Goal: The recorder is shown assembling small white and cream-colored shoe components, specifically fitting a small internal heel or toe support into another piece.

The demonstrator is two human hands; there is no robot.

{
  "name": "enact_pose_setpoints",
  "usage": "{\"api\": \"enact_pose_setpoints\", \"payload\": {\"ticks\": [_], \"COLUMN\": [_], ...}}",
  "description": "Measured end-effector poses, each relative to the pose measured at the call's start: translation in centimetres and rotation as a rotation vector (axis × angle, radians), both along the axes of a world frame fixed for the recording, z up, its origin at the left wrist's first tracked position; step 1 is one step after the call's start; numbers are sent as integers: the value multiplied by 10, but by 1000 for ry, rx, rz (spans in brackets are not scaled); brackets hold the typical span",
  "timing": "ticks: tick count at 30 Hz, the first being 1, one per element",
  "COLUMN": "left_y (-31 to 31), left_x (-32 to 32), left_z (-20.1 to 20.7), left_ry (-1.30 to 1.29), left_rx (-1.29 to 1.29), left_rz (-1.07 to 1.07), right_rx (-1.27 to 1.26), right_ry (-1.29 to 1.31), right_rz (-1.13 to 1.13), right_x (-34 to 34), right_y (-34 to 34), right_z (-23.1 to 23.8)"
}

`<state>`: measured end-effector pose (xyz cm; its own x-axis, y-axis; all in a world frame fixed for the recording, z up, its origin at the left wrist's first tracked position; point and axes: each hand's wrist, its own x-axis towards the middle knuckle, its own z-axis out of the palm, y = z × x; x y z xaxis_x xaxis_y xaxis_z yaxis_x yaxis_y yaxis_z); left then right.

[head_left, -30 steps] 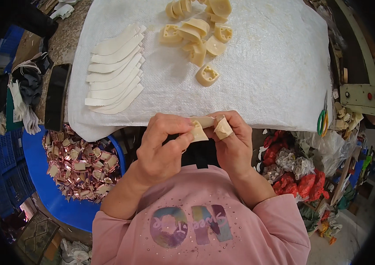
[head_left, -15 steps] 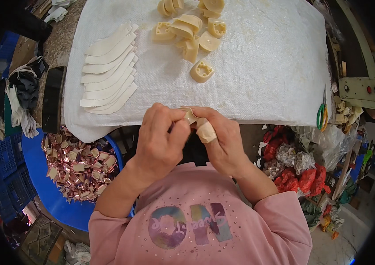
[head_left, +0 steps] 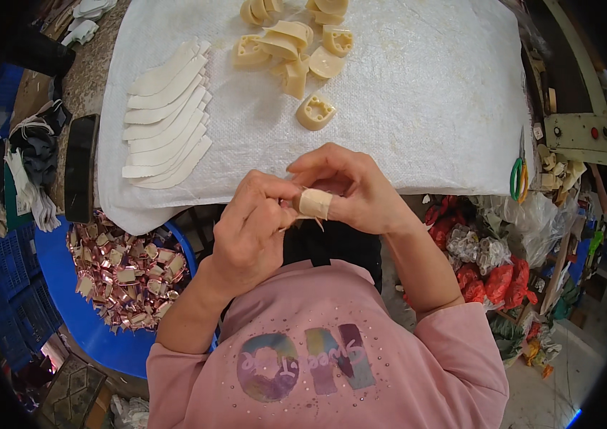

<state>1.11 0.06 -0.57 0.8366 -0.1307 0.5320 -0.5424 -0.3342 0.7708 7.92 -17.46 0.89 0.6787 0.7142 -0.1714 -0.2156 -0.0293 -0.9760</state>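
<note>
Right hand has arched its fingers up, spread from its banded thumb; left hand, pinched narrow, holds a mostly hidden cream piece at its fingertips, 8 o'clock from that thumb; blocks lie towards 12 o'clock

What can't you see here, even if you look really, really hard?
In the head view:
What the left hand touches beside the right hand: mostly covered by the hands themselves.
The farthest beige pieces: cut off by the top edge.
How many white strips: they overlap.
Shiny pink pieces lower down: hidden by those above.
Part of the blue tub: behind the left forearm.
</note>
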Motion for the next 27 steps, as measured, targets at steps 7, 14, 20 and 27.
{"api": "enact_pose_setpoints", "payload": {"ticks": [7, 14, 20, 27], "left_y": [-4, -5, -12, -10], "left_x": [1, -3, -3, -7], "left_z": [1, -2, -2, 0], "left_ry": [276, 516, 481, 398], "left_rx": [-336, -756, -783, -402], "left_rz": [67, 88, 102, 190], "right_rx": [-51, 75, -57, -156], "right_ry": [-87, -398, -642, -963], "right_rz": [-202, -173, -326, -370], "right_x": [-5, -9, -12, -12], "right_y": [10, 13, 26, 23], "right_z": [-15, -17, -13, -9]}}
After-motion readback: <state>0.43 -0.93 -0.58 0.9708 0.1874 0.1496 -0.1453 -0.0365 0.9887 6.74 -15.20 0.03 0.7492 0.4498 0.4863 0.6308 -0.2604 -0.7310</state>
